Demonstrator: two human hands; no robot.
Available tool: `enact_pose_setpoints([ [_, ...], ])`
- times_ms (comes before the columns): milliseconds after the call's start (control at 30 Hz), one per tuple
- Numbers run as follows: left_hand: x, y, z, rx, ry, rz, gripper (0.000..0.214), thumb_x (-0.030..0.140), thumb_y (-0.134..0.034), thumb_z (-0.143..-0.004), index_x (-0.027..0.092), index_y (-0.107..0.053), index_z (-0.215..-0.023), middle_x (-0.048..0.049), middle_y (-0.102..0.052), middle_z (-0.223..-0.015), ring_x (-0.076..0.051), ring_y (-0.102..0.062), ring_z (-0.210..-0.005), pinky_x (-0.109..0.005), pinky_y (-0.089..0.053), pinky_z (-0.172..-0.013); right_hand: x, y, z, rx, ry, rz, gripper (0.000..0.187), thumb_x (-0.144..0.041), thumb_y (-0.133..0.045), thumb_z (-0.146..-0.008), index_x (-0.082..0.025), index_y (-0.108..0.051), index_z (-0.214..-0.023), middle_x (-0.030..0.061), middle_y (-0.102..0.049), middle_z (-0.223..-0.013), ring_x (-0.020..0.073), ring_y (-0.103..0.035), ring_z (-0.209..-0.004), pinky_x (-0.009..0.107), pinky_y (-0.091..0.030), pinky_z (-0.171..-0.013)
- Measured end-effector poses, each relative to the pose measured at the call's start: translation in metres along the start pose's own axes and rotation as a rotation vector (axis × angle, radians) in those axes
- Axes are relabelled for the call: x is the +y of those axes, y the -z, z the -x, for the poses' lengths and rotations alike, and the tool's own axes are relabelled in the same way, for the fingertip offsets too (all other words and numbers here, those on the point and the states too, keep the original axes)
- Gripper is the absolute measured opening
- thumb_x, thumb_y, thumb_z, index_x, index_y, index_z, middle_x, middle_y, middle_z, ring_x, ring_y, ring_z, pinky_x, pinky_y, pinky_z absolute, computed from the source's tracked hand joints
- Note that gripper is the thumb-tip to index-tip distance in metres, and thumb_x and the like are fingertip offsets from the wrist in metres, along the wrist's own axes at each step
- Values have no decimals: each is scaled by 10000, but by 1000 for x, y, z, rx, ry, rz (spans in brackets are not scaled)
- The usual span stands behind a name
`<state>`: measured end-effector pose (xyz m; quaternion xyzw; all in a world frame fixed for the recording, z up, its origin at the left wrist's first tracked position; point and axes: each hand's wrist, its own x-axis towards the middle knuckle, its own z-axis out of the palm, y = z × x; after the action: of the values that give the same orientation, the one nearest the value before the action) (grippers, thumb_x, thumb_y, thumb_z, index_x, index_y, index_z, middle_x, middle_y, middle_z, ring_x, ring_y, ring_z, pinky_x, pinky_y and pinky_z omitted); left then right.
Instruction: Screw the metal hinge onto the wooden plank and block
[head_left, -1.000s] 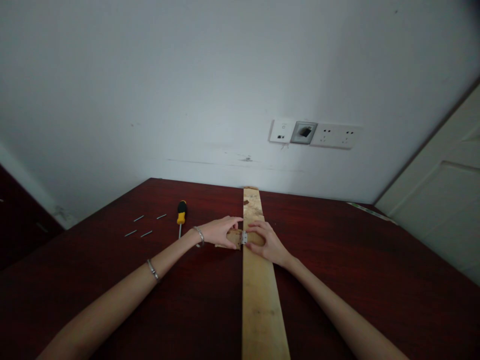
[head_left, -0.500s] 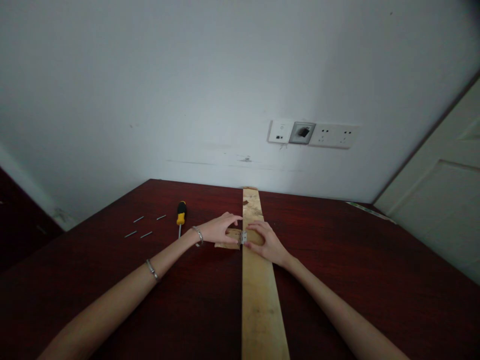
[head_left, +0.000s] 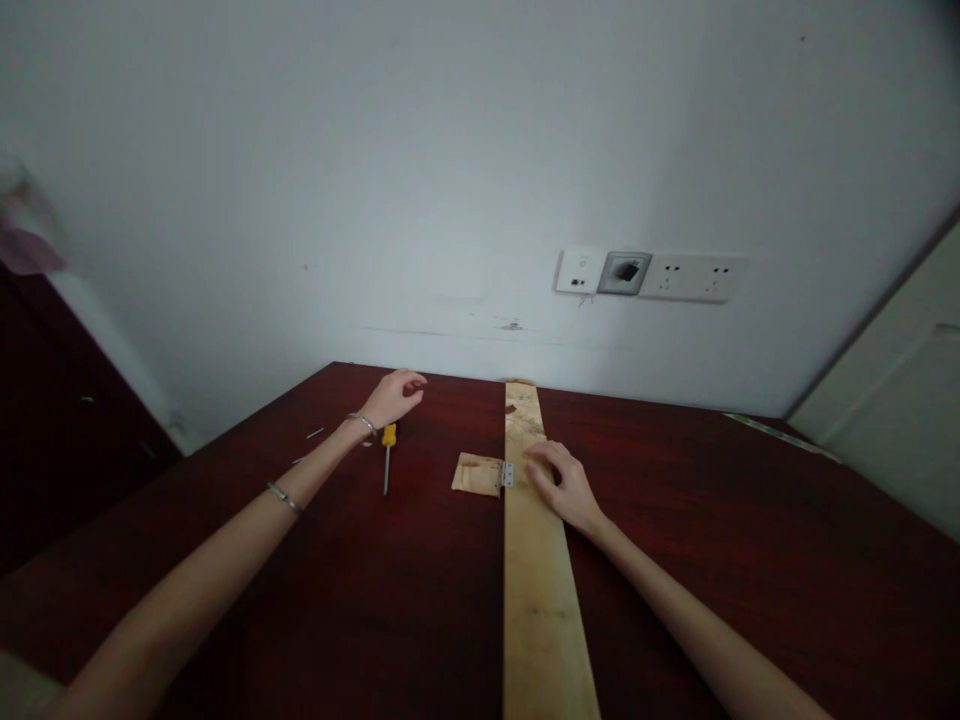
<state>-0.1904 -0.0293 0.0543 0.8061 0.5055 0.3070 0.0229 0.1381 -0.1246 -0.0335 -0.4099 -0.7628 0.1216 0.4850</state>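
Note:
My left hand (head_left: 394, 398) is raised over the table's far left part, thumb and fingers apart, holding nothing. Below it lies a screwdriver (head_left: 387, 470) with a yellow and black handle, partly covered by the hand. My right hand (head_left: 564, 485) rests on the long wooden board (head_left: 544, 610), fingers curved and apart, just right of a small metal hinge (head_left: 508, 474). That hinge spans the board's left edge and a small wooden piece (head_left: 471, 476) lying flat beside it. Thin screws (head_left: 315, 433) lie left of my left forearm, which hides some of them.
The dark red table (head_left: 420, 600) meets a pale wall (head_left: 420, 180) at the back. Socket plates (head_left: 686, 277) are set in the wall above it. A flat strip (head_left: 780, 436) lies at the back right, near a white door panel (head_left: 892, 400).
My left hand has left the hinge and small wooden piece and moved up and left, over the screwdriver. My right hand has drawn slightly back from the hinge. The view has shifted a little.

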Motion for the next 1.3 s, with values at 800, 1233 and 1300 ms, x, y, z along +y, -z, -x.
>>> enact_pose_setpoints([
  [800, -79, 28, 65, -461, 171, -742, 201, 158, -488, -830, 126, -686, -824, -155, -662, -1013, -255, -617, -983, -307, -472, -802, 5, -1, 0, 83, -102, -51, 162, -272, -515, -820, -188, -644, -868, 66, -665, -871, 214, -614, -815, 349, -473, -765],
  [1233, -81, 28, 54, -283, 153, -604, 130, 124, -551, -746, 128, -667, -686, -137, -677, -871, -247, -636, -886, -292, -464, -763, 4, -4, -1, 68, -28, -9, 145, -243, -511, -811, -196, -635, -868, 62, -664, -882, 212, -615, -837, 341, -479, -775],
  [1300, -75, 29, 41, -207, 151, -535, 119, 147, -563, -737, 138, -663, -674, -126, -674, -851, -249, -636, -855, -292, -465, -727, 5, -5, -1, 70, -26, -4, 142, -237, -509, -811, -196, -632, -868, 61, -662, -880, 210, -616, -838, 339, -481, -775],
])
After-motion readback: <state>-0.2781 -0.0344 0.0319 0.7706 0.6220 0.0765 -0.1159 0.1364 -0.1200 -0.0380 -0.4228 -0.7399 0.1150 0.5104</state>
